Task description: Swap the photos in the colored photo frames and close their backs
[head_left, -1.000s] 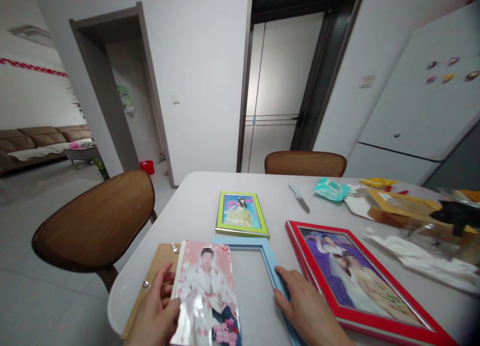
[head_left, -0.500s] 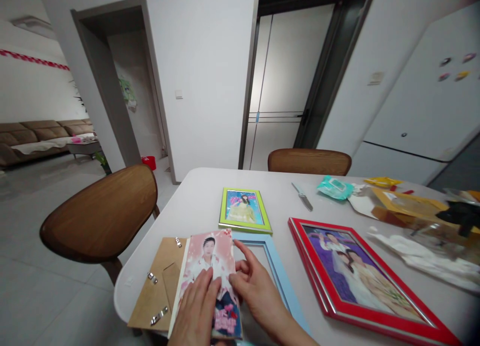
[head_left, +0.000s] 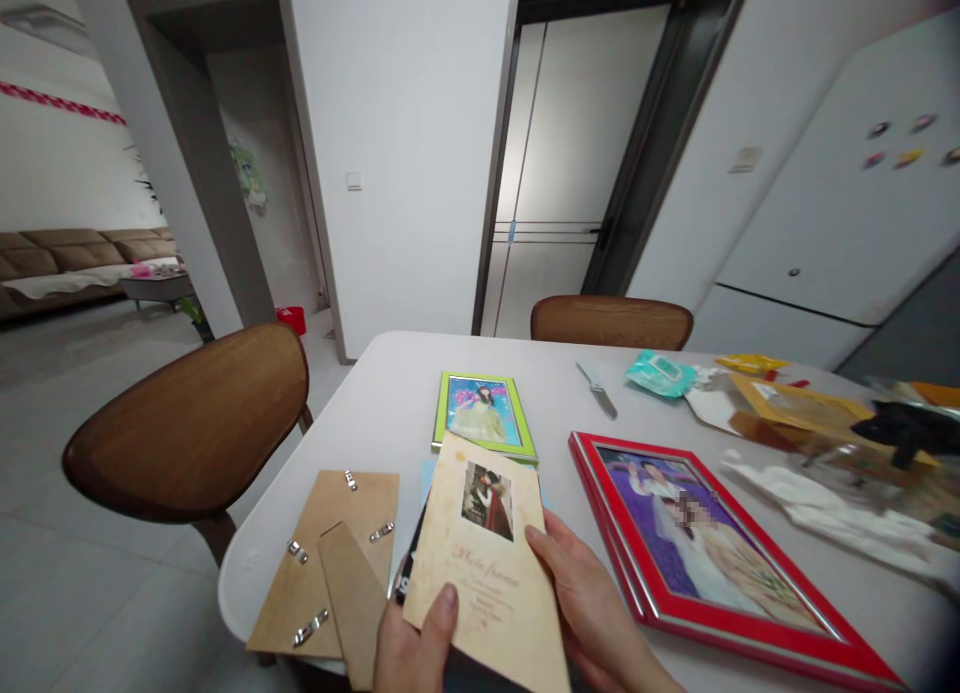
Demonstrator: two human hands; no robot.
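A cream paper insert [head_left: 480, 563] printed with "Photo frame" and a small picture is held up, tilted, between both hands. My left hand [head_left: 416, 638] grips its lower left corner, thumb on top. On the right edge my right hand [head_left: 589, 598] closes, its thumb on the front. Something dark with pale print [head_left: 406, 571] peeks out behind the insert's left side. A brown backing board [head_left: 300, 543] with metal clips and a stand flap lies left of my hands. The light blue frame [head_left: 547, 495] is mostly hidden under the insert.
A green-framed photo [head_left: 529, 423] lies behind the insert. Red frames [head_left: 660, 613] are stacked to the right. Further back are a folding knife [head_left: 598, 391], a teal wipes pack [head_left: 660, 373], yellow-brown packaging [head_left: 799, 408] and crumpled white wrapping [head_left: 817, 513].
The pink portrait under my hands is out of sight. The cream insert now shows in both hands, raised off the table, and more of the backing board is uncovered.
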